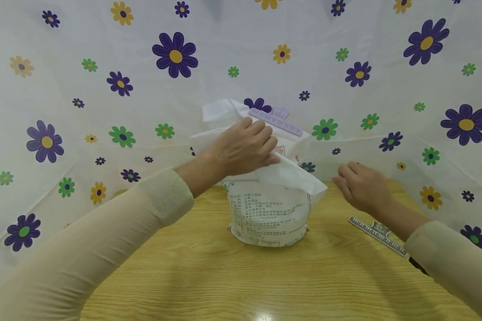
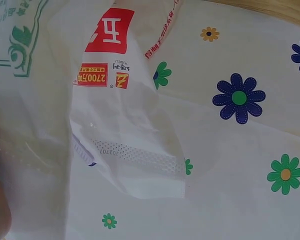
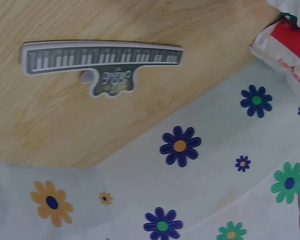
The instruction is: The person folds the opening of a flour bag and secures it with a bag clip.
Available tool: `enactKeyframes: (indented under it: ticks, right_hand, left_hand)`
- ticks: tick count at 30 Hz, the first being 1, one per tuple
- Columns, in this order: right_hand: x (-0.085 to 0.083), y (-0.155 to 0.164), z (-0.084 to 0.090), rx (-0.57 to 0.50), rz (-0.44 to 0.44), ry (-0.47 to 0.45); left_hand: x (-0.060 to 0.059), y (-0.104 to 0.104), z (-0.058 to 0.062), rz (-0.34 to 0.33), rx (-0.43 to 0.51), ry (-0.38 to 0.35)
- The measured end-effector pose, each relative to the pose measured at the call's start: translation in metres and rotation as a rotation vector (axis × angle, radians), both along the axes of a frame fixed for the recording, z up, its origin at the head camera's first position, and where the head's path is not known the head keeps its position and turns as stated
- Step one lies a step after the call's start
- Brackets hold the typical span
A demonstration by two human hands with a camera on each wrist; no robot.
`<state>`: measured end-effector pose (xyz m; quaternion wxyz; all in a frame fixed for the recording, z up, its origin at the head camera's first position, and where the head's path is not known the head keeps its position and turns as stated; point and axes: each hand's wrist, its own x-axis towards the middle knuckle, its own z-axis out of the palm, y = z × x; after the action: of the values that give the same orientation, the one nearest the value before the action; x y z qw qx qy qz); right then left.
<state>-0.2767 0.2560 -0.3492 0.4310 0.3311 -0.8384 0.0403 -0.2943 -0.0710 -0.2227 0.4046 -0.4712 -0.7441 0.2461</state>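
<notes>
A white printed bag, with green lettering on its front, stands upright on the table. My left hand grips its folded top, fingers curled over the white material. Across the top of the bag, just behind that hand, is a purple piano-key clip; whether it clamps the bag I cannot tell. Right of the bag, my right hand hovers apart from it, fingers loosely curled and nothing visible in them. Below that hand a grey piano-key clip lies flat on the wood. The left wrist view shows the bag's red-printed side.
The wooden table spreads under the bag and in front of it. A white flowered cloth hangs behind and at both sides. A small dark object peeks out beneath the right sleeve.
</notes>
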Motion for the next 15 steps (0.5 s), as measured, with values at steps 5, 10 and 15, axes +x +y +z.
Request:
enactKeyframes:
  ticks: [5,10,15]
  right_hand:
    - [0.002,0.015,-0.010,0.010,-0.014,-0.020]
    - [0.004,0.033,-0.023,0.013,-0.053,-0.036]
    - [0.007,0.048,-0.034,0.029,-0.120,-0.083]
  left_hand:
    - [0.001,-0.002,-0.001,0.004,-0.007,0.019]
    - [0.002,-0.002,-0.001,0.022,-0.014,0.033]
    - [0.002,-0.002,-0.002,0.029,-0.009,0.047]
